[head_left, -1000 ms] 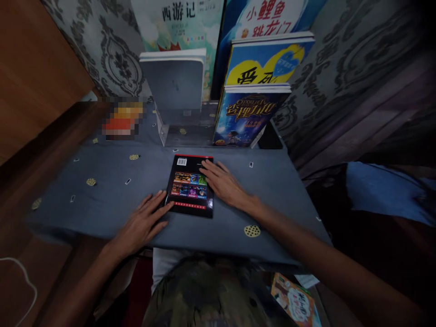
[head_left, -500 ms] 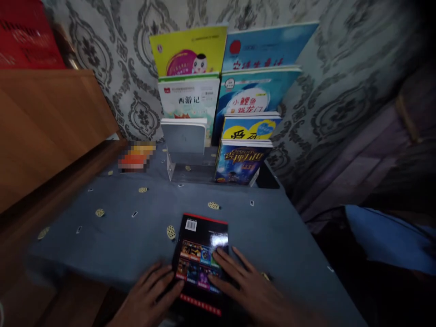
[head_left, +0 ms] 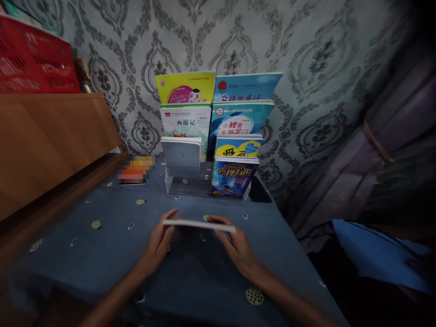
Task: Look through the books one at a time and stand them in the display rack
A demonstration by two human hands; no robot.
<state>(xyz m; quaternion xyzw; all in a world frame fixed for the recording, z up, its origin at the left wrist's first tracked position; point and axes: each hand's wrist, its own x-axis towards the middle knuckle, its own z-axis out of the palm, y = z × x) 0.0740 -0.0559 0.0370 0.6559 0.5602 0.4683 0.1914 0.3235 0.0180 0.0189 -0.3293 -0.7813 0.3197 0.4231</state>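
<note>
Fingers (head_left: 224,220) grip both ends of book (head_left: 199,225): thin, whitish, edge-on.

This looks like a room in a home; scroll-patterned wallpaper (head_left: 231,27) forms the backdrop; a purplish curtain (head_left: 344,181) hangs gathered at the right; a printed tablecloth (head_left: 112,254) lies below; a clear stand (head_left: 190,186) holds colourfully illustrated books (head_left: 245,113); on the left, a red plastic basket (head_left: 41,63) sits atop a wooden cabinet (head_left: 51,145).

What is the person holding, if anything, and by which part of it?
A thin book, seen edge-on: the left hand holds it at its left side, the right hand at its right side.
</note>
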